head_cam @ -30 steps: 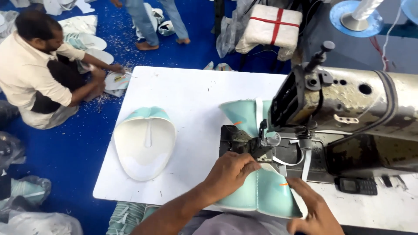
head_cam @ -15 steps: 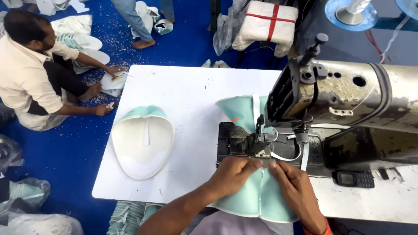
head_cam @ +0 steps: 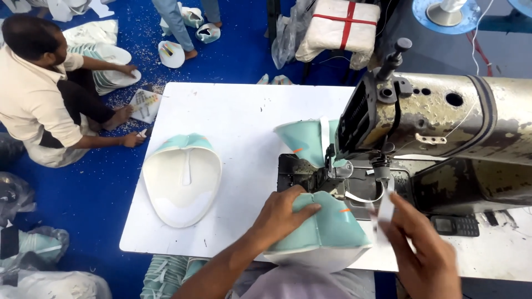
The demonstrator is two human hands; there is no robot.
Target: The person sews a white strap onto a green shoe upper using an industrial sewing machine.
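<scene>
Left hand (head_cam: 285, 213) lies flat on the mint-green moulded fabric piece (head_cam: 327, 227), fingers together and pressing down on its left half, thumb toward the needle area. The piece sits on the white desk (head_cam: 238, 116) at the near edge, its far end fed under the presser foot (head_cam: 339, 169) of the industrial sewing machine (head_cam: 443, 119). More of the same green material stands up behind the foot, against the machine head.

Right hand (head_cam: 424, 249) is raised just right of the piece, fingers pinched on a narrow white strip of tape (head_cam: 384, 213) that loops back toward the foot. It does not touch the green piece.

Left of the work, well apart from it: a stack of moulded cup shapes (head_cam: 183, 180), white inside up, green edge showing at the far side. A dark mobile phone (head_cam: 454, 224) lies on the desk right of the machine bed, near the right hand.

On the blue floor (head_cam: 83, 182) another person (head_cam: 41, 105) sits by a pile of similar pieces. A white bundle with a red cross strap (head_cam: 338, 27) sits beyond the desk.
</scene>
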